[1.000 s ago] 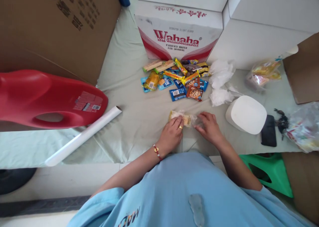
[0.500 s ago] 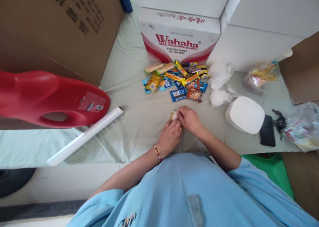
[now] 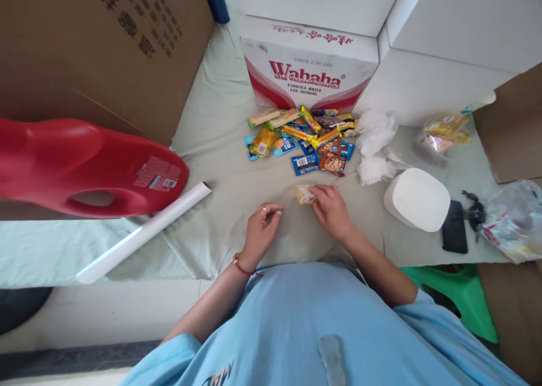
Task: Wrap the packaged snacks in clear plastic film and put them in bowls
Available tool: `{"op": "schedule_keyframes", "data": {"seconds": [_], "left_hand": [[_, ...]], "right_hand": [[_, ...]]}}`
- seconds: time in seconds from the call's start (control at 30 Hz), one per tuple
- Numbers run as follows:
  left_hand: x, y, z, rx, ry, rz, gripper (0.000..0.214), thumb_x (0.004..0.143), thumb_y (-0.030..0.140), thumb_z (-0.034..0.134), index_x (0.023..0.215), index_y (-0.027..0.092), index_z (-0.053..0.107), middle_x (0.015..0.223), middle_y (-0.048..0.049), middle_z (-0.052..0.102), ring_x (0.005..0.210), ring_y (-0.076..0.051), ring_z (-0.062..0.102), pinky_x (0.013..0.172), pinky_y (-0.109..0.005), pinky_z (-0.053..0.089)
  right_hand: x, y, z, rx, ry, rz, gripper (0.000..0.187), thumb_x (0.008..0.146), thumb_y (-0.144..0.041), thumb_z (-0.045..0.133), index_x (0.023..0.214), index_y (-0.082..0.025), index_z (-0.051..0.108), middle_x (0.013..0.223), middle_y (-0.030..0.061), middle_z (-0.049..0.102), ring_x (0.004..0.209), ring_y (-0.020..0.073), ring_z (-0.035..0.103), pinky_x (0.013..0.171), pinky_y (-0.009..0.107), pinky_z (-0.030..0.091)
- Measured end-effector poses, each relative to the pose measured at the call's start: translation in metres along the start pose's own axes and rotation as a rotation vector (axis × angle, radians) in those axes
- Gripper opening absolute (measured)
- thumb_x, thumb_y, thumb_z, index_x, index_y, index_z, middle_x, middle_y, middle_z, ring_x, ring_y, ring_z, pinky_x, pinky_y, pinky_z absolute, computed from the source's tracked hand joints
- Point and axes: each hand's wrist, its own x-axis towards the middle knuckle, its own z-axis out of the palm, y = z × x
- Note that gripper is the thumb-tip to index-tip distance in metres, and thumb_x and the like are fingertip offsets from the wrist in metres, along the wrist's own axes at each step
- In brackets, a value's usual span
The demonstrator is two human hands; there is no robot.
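My right hand [image 3: 331,209] pinches a small snack wrapped in clear plastic film [image 3: 304,194], pressing it on the pale green cloth [image 3: 220,166]. My left hand [image 3: 261,226] is a hand's width to the left, fingers curled in a pinch. It seems to pull a sheet of clear film that stretches toward the snack, though the film is hard to make out. Beyond both hands lies a pile of several wrapped snacks and biscuit packets [image 3: 302,137].
A white film roll [image 3: 144,232] and a red plastic jug [image 3: 80,169] lie left. A Wahaha water carton [image 3: 311,70] and white boxes stand behind, a brown carton [image 3: 97,42] back left. Crumpled plastic [image 3: 375,146], a white cylinder [image 3: 417,198], a black phone [image 3: 454,226] and bags sit right.
My hands came together over the wrapped snack, then parted. My left hand has drawn back left and down, while my right hand stays on the snack.
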Motion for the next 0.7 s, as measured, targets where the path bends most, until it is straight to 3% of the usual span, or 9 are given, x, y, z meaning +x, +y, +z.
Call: {"op": "schedule_keyframes", "data": {"seconds": [0.07, 0.13, 0.2, 0.33, 0.47, 0.57, 0.7], "left_hand": [[0.003, 0.009, 0.008, -0.205, -0.065, -0.098, 0.036, 0.094, 0.048, 0.067, 0.117, 0.021, 0.069, 0.122, -0.0099, 0.073, 0.11, -0.023, 0.07, 0.092, -0.037, 0.057], [0.006, 0.018, 0.019, -0.414, -0.168, -0.158, 0.055, 0.088, 0.058, 0.074, 0.128, 0.021, 0.063, 0.137, -0.0137, 0.068, 0.12, -0.027, 0.068, 0.093, -0.038, 0.058], [0.009, 0.024, 0.031, -0.522, -0.248, -0.183, 0.063, 0.083, 0.061, 0.079, 0.127, 0.019, 0.062, 0.138, -0.0146, 0.068, 0.121, -0.028, 0.067, 0.096, -0.04, 0.058], [0.014, 0.028, 0.05, -0.479, -0.294, -0.189, 0.059, 0.078, 0.058, 0.084, 0.116, 0.016, 0.066, 0.118, -0.0114, 0.076, 0.108, -0.026, 0.072, 0.1, -0.041, 0.057], [0.014, 0.022, 0.054, -0.335, -0.371, -0.15, 0.06, 0.08, 0.056, 0.08, 0.124, 0.018, 0.064, 0.123, -0.0116, 0.076, 0.112, -0.027, 0.072, 0.103, -0.045, 0.057], [0.011, 0.011, 0.043, -0.13, -0.273, -0.113, 0.056, 0.084, 0.063, 0.072, 0.118, 0.019, 0.067, 0.116, -0.0115, 0.076, 0.106, -0.027, 0.074, 0.099, -0.046, 0.059], [-0.002, -0.007, 0.004, 0.228, -0.116, 0.037, 0.044, 0.094, 0.061, 0.058, 0.11, 0.022, 0.071, 0.108, -0.008, 0.076, 0.099, -0.025, 0.072, 0.092, -0.041, 0.058]], "right_hand": [[0.002, 0.003, -0.009, 0.354, 0.004, 0.112, 0.032, 0.103, -0.041, 0.058, 0.125, -0.022, 0.071, 0.121, 0.0113, 0.073, 0.11, 0.0288, 0.065, 0.101, 0.046, 0.054], [0.0, 0.004, -0.014, 0.716, -0.101, 0.244, 0.038, 0.1, -0.055, 0.062, 0.118, -0.023, 0.072, 0.109, 0.007, 0.075, 0.098, 0.0249, 0.069, 0.089, 0.04, 0.057], [-0.006, 0.004, -0.012, 0.962, -0.216, 0.342, 0.043, 0.094, -0.061, 0.068, 0.114, -0.023, 0.073, 0.103, 0.0045, 0.075, 0.091, 0.0222, 0.07, 0.084, 0.036, 0.058], [-0.024, 0.003, -0.001, 1.111, -0.234, 0.374, 0.046, 0.087, -0.06, 0.078, 0.115, -0.023, 0.072, 0.107, 0.0038, 0.075, 0.097, 0.0201, 0.069, 0.09, 0.033, 0.056], [-0.033, 0.008, -0.012, 1.036, -0.16, 0.335, 0.045, 0.085, -0.056, 0.081, 0.116, -0.024, 0.071, 0.105, 0.0038, 0.074, 0.098, 0.0203, 0.068, 0.091, 0.034, 0.056], [-0.028, 0.031, -0.061, 0.82, 0.052, 0.331, 0.038, 0.083, -0.052, 0.083, 0.108, -0.025, 0.071, 0.101, 0.0016, 0.072, 0.091, 0.0189, 0.067, 0.086, 0.033, 0.056], [-0.013, 0.108, -0.174, 0.357, 0.6, 0.351, 0.033, 0.085, -0.047, 0.079, 0.106, -0.024, 0.069, 0.1, 0.0013, 0.071, 0.086, 0.0177, 0.066, 0.081, 0.032, 0.057]]}}
